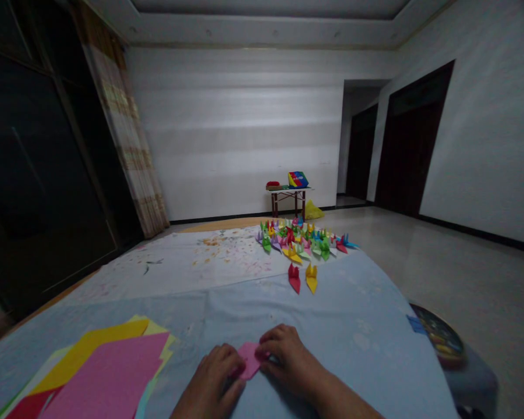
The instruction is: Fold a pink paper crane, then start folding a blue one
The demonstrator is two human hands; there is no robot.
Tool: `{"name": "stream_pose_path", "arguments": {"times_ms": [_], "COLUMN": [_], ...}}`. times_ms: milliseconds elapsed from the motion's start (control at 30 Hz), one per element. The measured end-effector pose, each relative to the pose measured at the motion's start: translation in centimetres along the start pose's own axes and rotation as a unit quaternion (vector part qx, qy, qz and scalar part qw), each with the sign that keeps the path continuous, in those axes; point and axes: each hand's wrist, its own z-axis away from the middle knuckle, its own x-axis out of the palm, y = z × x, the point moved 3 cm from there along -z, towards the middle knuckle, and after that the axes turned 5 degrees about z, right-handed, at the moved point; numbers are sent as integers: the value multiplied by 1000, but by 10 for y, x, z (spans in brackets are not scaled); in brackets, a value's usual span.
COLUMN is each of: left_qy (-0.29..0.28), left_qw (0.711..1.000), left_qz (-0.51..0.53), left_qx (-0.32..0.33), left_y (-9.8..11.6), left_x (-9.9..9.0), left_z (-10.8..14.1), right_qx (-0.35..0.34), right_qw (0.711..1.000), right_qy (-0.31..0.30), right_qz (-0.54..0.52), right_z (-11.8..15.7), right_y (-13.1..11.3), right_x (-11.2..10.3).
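At the near edge, the person's left hand [220, 369] and right hand [286, 356] pinch a folded pink paper [250, 361] from its left and right sides, fingers and thumbs closed on it. The piece is at near centre, over a pale blue cloth [367, 361]; contact with the cloth cannot be determined. A stack of coloured sheets [113, 369], pink uppermost, lies near left. Farther off, a red crane [294, 279] stands left of a yellow crane [311, 279], apart. Beyond, multicoloured cranes [290, 236] crowd the far right.
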Motion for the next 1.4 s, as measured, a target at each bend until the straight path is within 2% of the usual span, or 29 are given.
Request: {"name": "stream_pose_path", "arguments": {"times_ms": [267,500,733,1200,1400], "left_qy": [-21,30,8,5,7], "left_qw": [998,996,996,997,998], "left_qz": [53,88,85,68,61], "left_qx": [-10,1,19,22,29], "left_y": [5,-3,-1,-6,-4], "left_x": [-7,1,-3,-1,-2], "left_z": [-2,-1,-5,-4,-4], "right_qx": [-13,-15,-18,13,-8], "right_qw": [999,998,997,997,997], "right_qy": [-24,-30,-44,-54,-46], "right_qz": [30,56,60,45,62], "right_z": [-1,-2,-7,-8,-9], "right_y": [4,0,-7,-4,-5], "right_x": [0,-3,-9,-8,-8]}}
